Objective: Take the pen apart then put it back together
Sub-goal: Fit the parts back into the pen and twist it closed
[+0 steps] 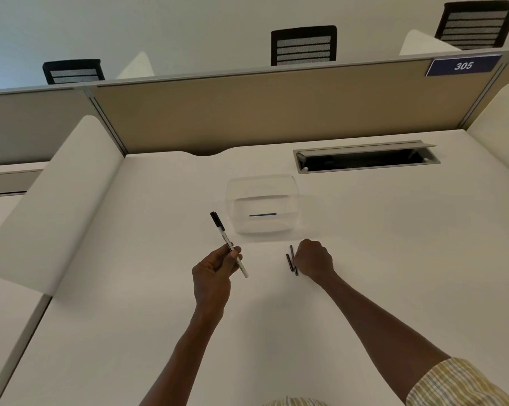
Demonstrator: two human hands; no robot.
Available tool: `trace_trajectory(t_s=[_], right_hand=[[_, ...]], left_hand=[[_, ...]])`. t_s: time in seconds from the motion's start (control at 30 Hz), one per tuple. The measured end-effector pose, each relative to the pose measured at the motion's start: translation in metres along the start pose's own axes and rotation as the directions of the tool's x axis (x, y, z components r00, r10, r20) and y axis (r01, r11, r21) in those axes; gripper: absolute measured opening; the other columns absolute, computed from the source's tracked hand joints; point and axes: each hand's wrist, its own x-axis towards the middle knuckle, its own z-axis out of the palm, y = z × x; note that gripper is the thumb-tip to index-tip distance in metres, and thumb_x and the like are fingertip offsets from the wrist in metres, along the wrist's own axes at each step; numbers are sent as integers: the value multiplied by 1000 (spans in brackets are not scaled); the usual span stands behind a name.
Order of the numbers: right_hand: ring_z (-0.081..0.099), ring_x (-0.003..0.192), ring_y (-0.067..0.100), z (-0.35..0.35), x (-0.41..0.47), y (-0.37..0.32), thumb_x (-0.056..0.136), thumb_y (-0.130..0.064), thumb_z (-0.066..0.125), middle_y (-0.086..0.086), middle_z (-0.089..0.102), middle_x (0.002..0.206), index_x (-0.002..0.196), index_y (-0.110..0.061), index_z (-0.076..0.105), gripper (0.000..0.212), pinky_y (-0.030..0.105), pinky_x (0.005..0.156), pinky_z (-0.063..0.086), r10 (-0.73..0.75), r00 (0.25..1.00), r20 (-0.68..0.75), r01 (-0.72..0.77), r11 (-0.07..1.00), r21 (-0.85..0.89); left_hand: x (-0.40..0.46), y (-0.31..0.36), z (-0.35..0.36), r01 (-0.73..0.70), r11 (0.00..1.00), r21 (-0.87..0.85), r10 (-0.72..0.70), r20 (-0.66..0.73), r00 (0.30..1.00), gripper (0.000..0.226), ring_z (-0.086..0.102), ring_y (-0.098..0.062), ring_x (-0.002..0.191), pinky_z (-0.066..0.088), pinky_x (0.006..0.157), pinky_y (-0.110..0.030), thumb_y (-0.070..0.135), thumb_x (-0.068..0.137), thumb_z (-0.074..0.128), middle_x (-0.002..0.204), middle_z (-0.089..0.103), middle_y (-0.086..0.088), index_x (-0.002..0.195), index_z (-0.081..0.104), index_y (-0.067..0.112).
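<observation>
My left hand point(215, 272) grips a white pen barrel with a black cap point(228, 244), held tilted above the white desk, cap end pointing away and to the left. My right hand point(314, 257) rests knuckles-up on the desk with its fingers curled down beside two thin dark pen parts point(291, 260) that lie side by side; the fingertips are at these parts, and I cannot tell whether they pinch one. Another thin dark rod point(262, 214) lies inside a clear plastic container point(291, 186) just beyond the hands.
The white desk point(393, 244) has a cable slot point(364, 159) at the back right, a beige partition point(276, 109) behind, and white side dividers point(51, 200) left and right. Chair backs show beyond the partition.
</observation>
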Motion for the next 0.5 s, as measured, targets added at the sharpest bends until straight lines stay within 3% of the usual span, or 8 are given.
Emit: trace_trajectory(t_s=[0.33,0.5], right_hand=[[66,91,32,0,0,2,81,-8,55,10,67,98,91,-9,60,11,29,65,42,-40,996,-76,30,991,-132],[65,92,32,-1,-1,4,77,-12,58,9,68,97,91,-9,61,14,28,64,40,-3,998,-65,-2,997,-83]], left_hand=[[6,6,1,-5,1000,4,5,-6,1000,16,74,-21,93,59,82,-29,11,87,72,94,78,-8,90,80,25],[9,10,4,-6,1000,-14,6,-8,1000,16,74,-21,92,59,80,-28,10,88,70,93,78,-9,90,79,23]])
